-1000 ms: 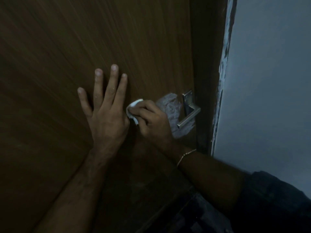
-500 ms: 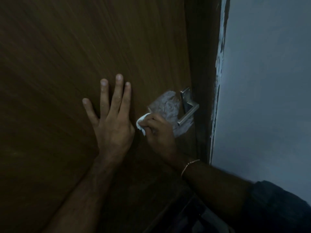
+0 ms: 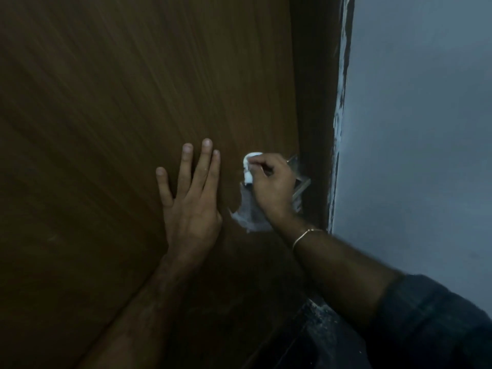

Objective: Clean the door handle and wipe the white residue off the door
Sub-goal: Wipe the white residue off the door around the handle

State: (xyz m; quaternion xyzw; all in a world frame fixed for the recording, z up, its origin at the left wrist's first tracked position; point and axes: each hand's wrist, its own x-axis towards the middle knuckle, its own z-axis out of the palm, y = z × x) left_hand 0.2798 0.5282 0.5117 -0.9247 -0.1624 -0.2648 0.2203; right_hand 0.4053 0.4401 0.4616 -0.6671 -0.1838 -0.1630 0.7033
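A brown wooden door (image 3: 133, 102) fills the left of the view. My left hand (image 3: 191, 203) lies flat on it, fingers straight and pointing up. My right hand (image 3: 271, 182) grips a small white wad of cloth (image 3: 249, 166) and presses it on the door just left of the metal lever handle (image 3: 302, 187). The hand covers most of the handle; only its lower end and the top of its plate show. A patch of white residue (image 3: 247, 214) shows on the door below the right hand.
The dark door frame (image 3: 316, 115) runs down the right of the door, with white smears along its edge (image 3: 339, 115). A grey wall (image 3: 426, 129) lies to the right. A dark sleeve (image 3: 439, 323) covers my right forearm.
My right hand with the cloth has moved up and right, over the residue patch and in front of the handle. My left hand stays flat on the door.
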